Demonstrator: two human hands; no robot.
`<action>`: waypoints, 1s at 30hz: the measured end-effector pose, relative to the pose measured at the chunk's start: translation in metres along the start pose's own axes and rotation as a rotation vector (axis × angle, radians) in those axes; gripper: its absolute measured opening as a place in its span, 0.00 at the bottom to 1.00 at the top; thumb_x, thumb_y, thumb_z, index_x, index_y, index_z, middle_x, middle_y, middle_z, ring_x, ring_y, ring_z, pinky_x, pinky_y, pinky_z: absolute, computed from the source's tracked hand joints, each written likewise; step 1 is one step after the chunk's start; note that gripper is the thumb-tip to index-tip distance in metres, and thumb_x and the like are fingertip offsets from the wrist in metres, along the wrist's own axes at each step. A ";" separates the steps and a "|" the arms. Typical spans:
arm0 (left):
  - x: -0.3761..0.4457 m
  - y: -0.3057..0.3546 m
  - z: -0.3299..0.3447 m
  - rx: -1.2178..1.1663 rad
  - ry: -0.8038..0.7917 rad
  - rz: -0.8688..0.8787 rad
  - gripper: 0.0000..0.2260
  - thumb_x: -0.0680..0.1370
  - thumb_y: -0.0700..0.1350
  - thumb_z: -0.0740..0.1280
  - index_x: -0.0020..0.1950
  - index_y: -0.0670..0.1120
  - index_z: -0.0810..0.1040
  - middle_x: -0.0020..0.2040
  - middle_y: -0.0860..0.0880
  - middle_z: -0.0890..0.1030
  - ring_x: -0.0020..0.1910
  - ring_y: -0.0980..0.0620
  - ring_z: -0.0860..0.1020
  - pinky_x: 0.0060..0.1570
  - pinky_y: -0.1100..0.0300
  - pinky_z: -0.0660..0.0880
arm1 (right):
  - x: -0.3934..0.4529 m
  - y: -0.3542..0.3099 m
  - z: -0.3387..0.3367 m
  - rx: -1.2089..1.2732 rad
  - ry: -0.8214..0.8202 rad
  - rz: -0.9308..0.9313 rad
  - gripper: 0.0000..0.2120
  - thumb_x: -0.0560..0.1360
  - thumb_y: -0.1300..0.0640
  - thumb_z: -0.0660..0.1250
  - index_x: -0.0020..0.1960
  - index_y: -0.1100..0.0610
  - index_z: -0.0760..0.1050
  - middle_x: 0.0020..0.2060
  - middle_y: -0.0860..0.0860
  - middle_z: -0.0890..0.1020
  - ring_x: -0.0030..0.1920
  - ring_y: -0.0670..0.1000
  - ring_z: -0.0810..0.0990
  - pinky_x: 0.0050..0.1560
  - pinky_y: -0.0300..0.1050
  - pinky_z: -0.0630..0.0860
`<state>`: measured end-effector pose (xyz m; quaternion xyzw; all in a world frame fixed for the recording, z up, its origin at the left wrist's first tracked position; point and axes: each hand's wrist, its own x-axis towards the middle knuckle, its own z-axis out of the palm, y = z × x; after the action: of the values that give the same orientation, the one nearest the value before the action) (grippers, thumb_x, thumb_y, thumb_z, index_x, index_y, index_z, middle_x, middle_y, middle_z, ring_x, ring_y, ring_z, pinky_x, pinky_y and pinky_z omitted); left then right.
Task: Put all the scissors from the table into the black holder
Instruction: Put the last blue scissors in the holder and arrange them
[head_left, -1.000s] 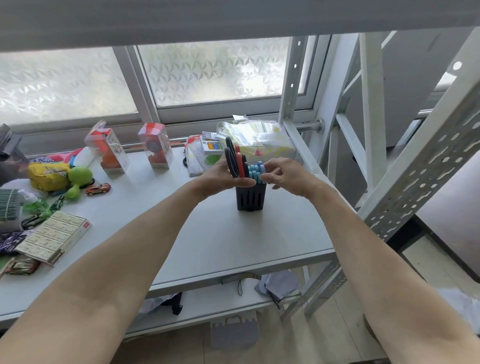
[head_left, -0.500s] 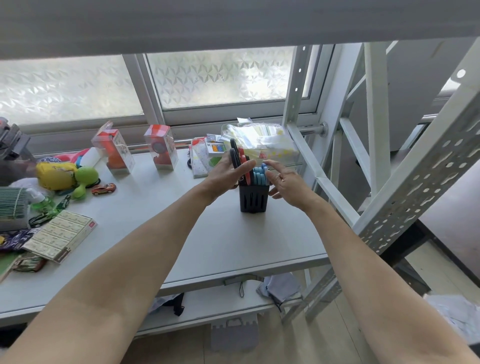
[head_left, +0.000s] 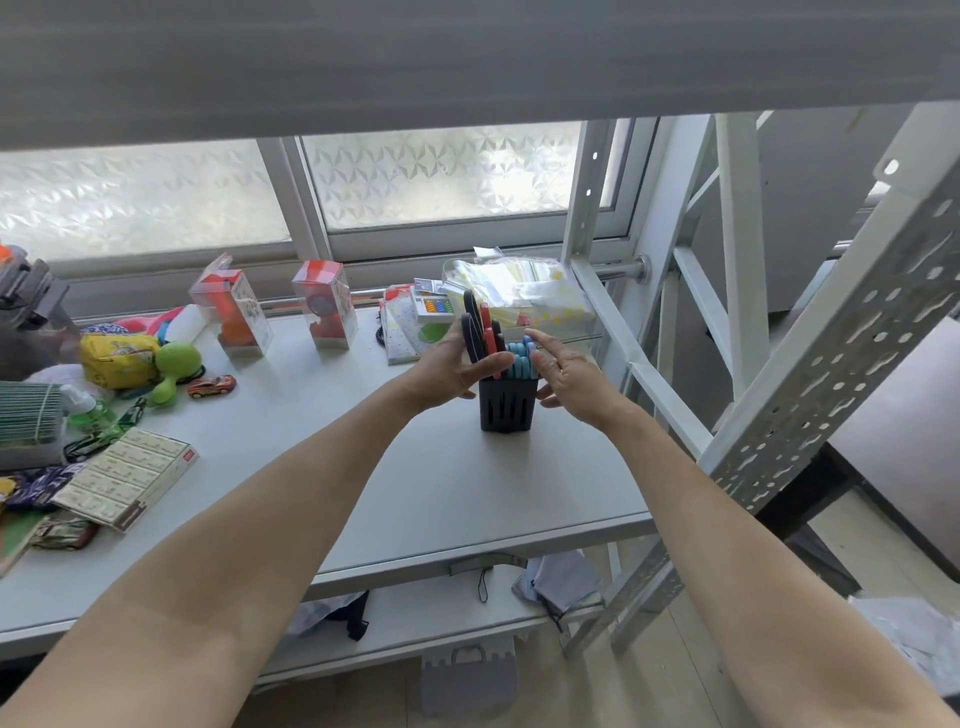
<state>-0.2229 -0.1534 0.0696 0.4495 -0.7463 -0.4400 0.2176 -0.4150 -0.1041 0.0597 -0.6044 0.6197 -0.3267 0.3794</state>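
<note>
The black holder stands on the table, holding black, red and blue scissors. Left hand pinches their handles; right hand is spread. Task appears nearly complete.

Single head-worn view, forward and down over the table, close above outstretched forearms.

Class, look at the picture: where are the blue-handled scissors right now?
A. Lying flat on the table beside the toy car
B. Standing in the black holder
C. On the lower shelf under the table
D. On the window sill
B: the blue-handled scissors stick up out of the black holder, between the two hands.
</note>
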 end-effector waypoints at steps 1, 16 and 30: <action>-0.001 0.001 0.000 -0.008 -0.008 -0.011 0.30 0.78 0.55 0.66 0.77 0.47 0.61 0.72 0.44 0.71 0.67 0.44 0.75 0.36 0.67 0.80 | -0.002 -0.001 0.001 0.010 0.004 0.001 0.22 0.83 0.47 0.55 0.76 0.43 0.59 0.61 0.57 0.74 0.48 0.56 0.79 0.54 0.52 0.81; -0.002 -0.017 0.017 -0.198 0.054 -0.175 0.32 0.72 0.45 0.76 0.73 0.49 0.67 0.63 0.48 0.74 0.62 0.47 0.74 0.54 0.56 0.77 | -0.011 0.015 0.029 -0.028 0.049 0.087 0.40 0.74 0.58 0.65 0.76 0.36 0.48 0.59 0.52 0.80 0.56 0.52 0.80 0.60 0.57 0.77; 0.008 -0.022 0.032 -0.231 0.220 -0.012 0.36 0.66 0.43 0.80 0.69 0.44 0.67 0.60 0.45 0.77 0.58 0.51 0.79 0.43 0.75 0.77 | 0.000 -0.006 0.023 -0.155 0.354 -0.184 0.14 0.80 0.57 0.63 0.64 0.50 0.78 0.59 0.53 0.82 0.56 0.53 0.80 0.57 0.50 0.77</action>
<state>-0.2392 -0.1504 0.0339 0.4717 -0.6595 -0.4722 0.3457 -0.3919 -0.1029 0.0535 -0.6191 0.6421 -0.4124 0.1855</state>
